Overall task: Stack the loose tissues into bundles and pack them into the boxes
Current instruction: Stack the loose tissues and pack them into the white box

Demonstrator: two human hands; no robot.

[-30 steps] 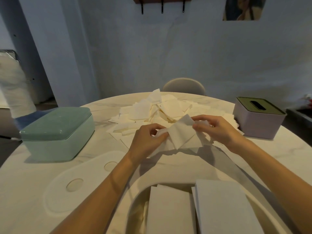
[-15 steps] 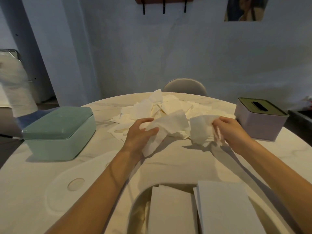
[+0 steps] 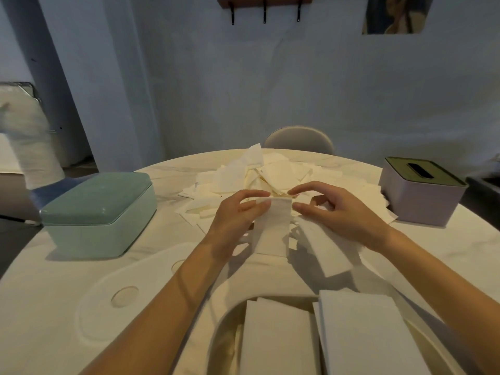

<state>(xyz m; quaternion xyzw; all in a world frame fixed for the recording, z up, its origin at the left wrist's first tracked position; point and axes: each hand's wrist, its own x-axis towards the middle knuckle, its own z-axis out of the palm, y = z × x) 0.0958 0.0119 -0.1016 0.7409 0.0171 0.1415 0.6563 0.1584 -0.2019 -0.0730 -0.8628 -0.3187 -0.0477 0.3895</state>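
Note:
A heap of loose white tissues (image 3: 273, 174) lies at the table's far middle. My left hand (image 3: 238, 215) pinches the top edge of a folded tissue (image 3: 273, 228) that hangs down in front of the heap. My right hand (image 3: 335, 209) hovers beside it, fingers spread, fingertips at the tissue's right top corner; another tissue (image 3: 324, 250) lies under its palm. Two neat tissue bundles (image 3: 278, 339) sit in an open white box (image 3: 224, 320) at the near edge. A closed teal box (image 3: 100, 212) stands left, a lilac box with a slotted olive lid (image 3: 422, 193) right.
The round marble table (image 3: 54, 301) carries a white oval lid with two round dimples (image 3: 113, 301) at the near left. A grey chair back (image 3: 297, 139) rises behind the table. A blue wall with a hook rack (image 3: 265, 6) is beyond.
Both hands came together from a spread position. The crumpled tissues they held apart are now one folded strip in my left hand, and my right hand has opened.

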